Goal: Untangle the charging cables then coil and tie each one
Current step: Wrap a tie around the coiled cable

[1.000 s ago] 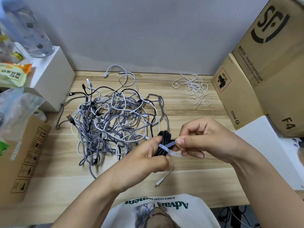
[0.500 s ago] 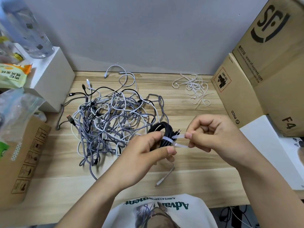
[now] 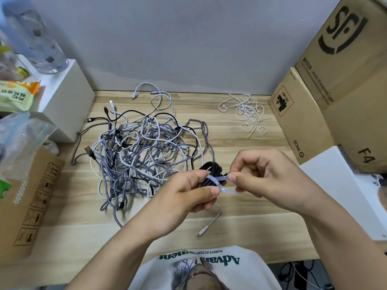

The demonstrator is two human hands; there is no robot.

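Observation:
A coiled black cable (image 3: 212,169) is held just above the wooden table (image 3: 240,139), gripped by my left hand (image 3: 188,195). A translucent white tie (image 3: 218,181) wraps around the coil. My right hand (image 3: 266,176) pinches the tie's two free ends to the right of the coil. A big tangle of grey braided, white and black charging cables (image 3: 146,155) lies on the table to the left. A white plug end (image 3: 206,227) trails below my hands.
A heap of loose white ties (image 3: 247,114) lies at the back right. Cardboard boxes (image 3: 335,97) stand on the right, with a white box (image 3: 339,189) in front. A white block (image 3: 67,101) with a bottle (image 3: 35,40) and a cardboard box (image 3: 27,201) sit left.
Both hands lifted the black coil up and a little to the right. My right hand drew the tie ends out to the right, away from the coil.

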